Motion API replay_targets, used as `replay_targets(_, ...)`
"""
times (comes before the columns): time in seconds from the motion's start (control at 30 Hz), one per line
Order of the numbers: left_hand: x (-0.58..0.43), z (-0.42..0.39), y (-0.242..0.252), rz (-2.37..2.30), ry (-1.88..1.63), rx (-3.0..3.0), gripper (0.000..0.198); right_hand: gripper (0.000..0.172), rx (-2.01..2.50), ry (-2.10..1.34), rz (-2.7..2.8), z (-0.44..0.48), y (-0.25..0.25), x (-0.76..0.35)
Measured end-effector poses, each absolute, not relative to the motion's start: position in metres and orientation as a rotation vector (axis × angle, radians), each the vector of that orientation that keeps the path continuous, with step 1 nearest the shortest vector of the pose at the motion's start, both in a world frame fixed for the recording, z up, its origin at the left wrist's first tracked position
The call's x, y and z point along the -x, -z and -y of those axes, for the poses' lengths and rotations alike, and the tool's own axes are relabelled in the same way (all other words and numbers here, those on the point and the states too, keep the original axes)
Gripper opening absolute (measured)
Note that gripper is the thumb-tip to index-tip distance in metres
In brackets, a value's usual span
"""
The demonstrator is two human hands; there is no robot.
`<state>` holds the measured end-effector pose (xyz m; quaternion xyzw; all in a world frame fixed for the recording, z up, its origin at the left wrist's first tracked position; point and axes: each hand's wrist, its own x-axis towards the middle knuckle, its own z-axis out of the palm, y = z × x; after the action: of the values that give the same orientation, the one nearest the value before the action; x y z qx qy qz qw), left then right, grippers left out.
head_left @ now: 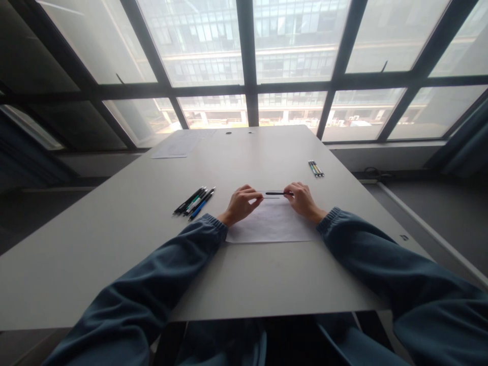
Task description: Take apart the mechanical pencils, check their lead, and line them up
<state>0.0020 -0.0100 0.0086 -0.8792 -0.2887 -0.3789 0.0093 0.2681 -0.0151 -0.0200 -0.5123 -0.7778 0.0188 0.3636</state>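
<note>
Over the sheet of white paper (272,226), both of my hands are raised close to each other. Pinched in the fingertips of my left hand (243,203) is a thin dark pen refill (272,198), pointing right. My right hand (302,200) grips a black pen barrel (275,193), which points left and lies just above the refill in view. The two pieces look apart. Left of my left hand, a cluster of pens (194,202) lies on the table, mostly black, with green and blue ones among them.
The white table (251,162) reaches to the windows. Several slim pens (316,169) lie side by side at the right. Other paper sheets (179,144) rest at the far left. A round dark disc (229,133) sits near the far edge.
</note>
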Motion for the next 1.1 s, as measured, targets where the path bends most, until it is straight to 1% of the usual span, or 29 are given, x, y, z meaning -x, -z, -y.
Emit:
replay_targets(0.17, 0.005, 0.002, -0.010, 0.997, 1.296, 2.652, 0.021, 0.008, 1.328, -0.020, 1.880, 0.015, 0.018, -0.271)
replay_targets(0.33, 0.016, -0.007, -0.012, 1.079, 1.376, 2.546, 0.018, 0.008, 1.378, -0.045, 1.812, 0.012, 0.019, -0.274)
replay_targets(0.7, 0.024, -0.015, -0.011, 1.116, 1.307, 2.549, 0.020, 0.007, 1.378, -0.108, 1.715, 0.007, 0.022, -0.278)
replay_targets(1.1, 0.023, -0.015, -0.006, 1.081, 1.239, 2.568, 0.020, 0.006, 1.373, -0.092, 1.782, 0.010, 0.020, -0.276)
